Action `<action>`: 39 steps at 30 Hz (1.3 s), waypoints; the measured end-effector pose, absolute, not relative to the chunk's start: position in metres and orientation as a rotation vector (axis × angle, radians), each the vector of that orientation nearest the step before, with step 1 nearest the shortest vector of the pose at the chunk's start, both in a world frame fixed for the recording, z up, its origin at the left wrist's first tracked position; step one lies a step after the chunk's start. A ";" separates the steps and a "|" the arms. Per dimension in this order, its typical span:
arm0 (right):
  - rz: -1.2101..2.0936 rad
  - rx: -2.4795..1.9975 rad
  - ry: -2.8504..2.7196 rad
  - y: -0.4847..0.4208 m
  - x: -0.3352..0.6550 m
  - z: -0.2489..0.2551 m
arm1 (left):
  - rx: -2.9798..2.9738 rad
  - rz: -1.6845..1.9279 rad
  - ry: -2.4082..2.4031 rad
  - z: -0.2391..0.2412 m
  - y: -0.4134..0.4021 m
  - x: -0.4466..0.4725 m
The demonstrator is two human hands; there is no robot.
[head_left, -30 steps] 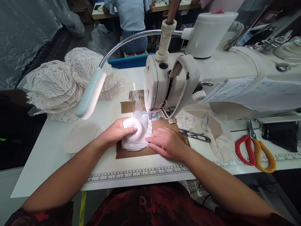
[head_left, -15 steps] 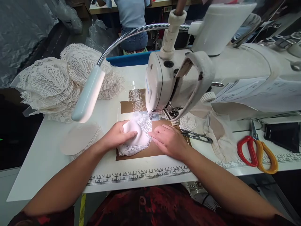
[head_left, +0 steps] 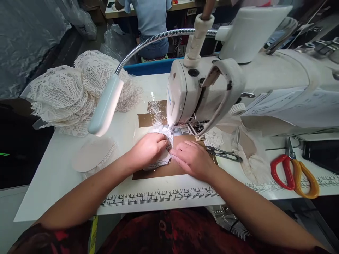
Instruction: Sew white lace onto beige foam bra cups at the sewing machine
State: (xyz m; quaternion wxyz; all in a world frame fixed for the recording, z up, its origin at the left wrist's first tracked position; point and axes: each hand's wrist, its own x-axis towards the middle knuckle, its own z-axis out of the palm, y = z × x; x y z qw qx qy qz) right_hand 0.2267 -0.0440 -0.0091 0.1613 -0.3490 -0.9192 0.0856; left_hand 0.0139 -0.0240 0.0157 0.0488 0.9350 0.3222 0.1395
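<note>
A small piece of white lace with a foam cup (head_left: 162, 131) lies on a brown patch of the table, just in front of the needle of the white sewing machine (head_left: 238, 88). My left hand (head_left: 148, 150) covers it, fingers curled and pressing down on the fabric. To its right, my right hand (head_left: 192, 158) lies flat with fingers together, its fingertips pinning the piece's right edge. The two hands almost touch.
A heap of lace cups (head_left: 76, 91) sits at the back left, a flat oval pad (head_left: 91, 158) nearer. The gooseneck lamp (head_left: 104, 106) hangs over the table. Thread snips (head_left: 224, 153) and red and orange scissors (head_left: 293, 173) lie right. A person in blue (head_left: 150, 21) is behind.
My left hand has slid right and forward over the cup, now hiding it, and pushed the lace piece closer under the needle. The right hand stayed in place.
</note>
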 end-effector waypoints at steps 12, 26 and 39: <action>0.238 -1.306 -2.502 -0.039 0.223 -0.002 | 2.821 0.343 0.995 0.004 -0.032 0.019; 0.049 -1.411 -2.571 -0.036 0.214 -0.006 | 2.871 0.397 1.040 -0.003 -0.022 0.023; 0.037 -1.369 -2.567 -0.036 0.216 -0.007 | 2.895 0.419 0.978 -0.007 -0.015 0.016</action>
